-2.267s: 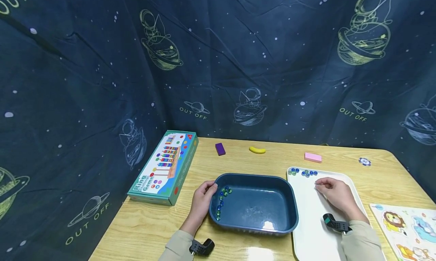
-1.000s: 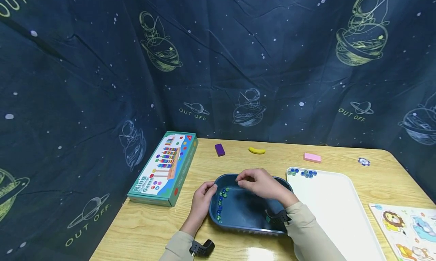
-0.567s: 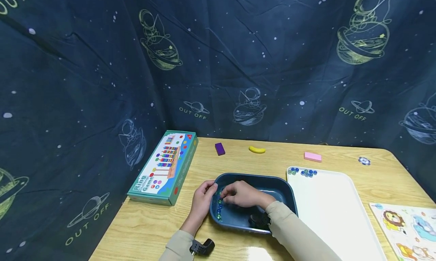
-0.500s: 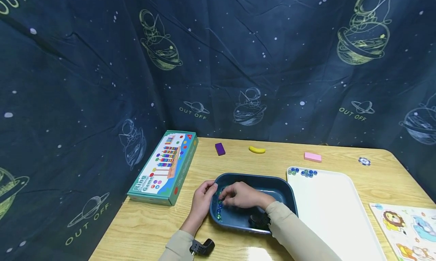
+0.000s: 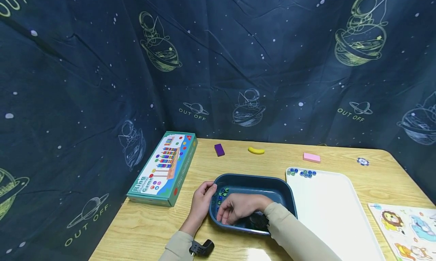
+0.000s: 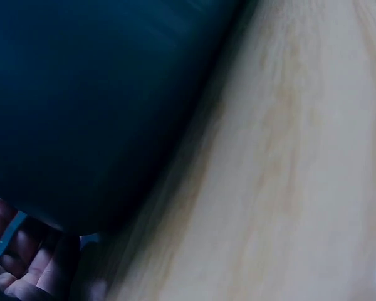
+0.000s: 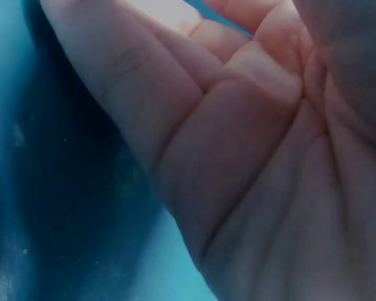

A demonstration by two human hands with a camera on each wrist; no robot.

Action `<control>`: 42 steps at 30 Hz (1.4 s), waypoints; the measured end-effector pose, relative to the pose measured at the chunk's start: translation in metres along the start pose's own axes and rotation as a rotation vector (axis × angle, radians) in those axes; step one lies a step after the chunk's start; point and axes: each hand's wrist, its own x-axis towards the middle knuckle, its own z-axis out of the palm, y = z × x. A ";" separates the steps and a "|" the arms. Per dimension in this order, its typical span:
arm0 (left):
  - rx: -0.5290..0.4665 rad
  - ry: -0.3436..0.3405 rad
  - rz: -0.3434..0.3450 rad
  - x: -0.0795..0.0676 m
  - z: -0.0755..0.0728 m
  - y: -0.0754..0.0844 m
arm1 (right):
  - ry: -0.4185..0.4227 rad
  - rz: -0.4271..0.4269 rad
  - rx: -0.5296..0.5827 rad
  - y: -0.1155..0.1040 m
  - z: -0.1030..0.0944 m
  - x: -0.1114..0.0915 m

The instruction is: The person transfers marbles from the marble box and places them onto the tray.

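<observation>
A deep dark-blue rectangular basin (image 5: 258, 180) stands on the table, with several blue and green glass marbles (image 5: 223, 193) along its left inner wall. My left hand (image 5: 201, 203) grips the basin's left rim, thumb on top and fingers outside. Inside the basin, my right hand (image 5: 240, 207) reaches down at the near-left corner with fingers bent and fingertips close together. I cannot tell whether a marble is between them; the hand covers that end of the row. In the right wrist view, the palm fills most of the picture. More marbles (image 5: 307, 173) lie at the far-left corner of a white tray (image 5: 332, 212).
A Ring Challenge Game box (image 5: 163, 168) lies at the left. Along the back are a purple block (image 5: 219, 149), a yellow toy banana (image 5: 256, 150), a pink block (image 5: 311, 157) and a poker chip (image 5: 362, 161). An animal puzzle board (image 5: 402, 227) lies at the right edge.
My right hand has moved from over the white tray left into the basin, first to the upper end of the marbles, then toward the near-left corner. The left hand stays on the rim.
</observation>
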 end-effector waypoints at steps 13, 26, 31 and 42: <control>0.009 -0.009 -0.005 0.000 0.002 0.006 | 0.035 0.041 -0.034 -0.004 -0.002 -0.006; 0.039 -0.001 -0.016 -0.001 0.003 0.005 | 0.350 -0.038 -0.035 -0.010 -0.014 -0.020; 0.040 0.001 -0.018 -0.002 0.002 0.004 | 0.449 -0.061 -0.160 -0.020 -0.022 -0.045; 0.028 0.000 -0.021 -0.003 -0.001 0.005 | 0.758 0.016 -0.245 -0.018 -0.033 -0.121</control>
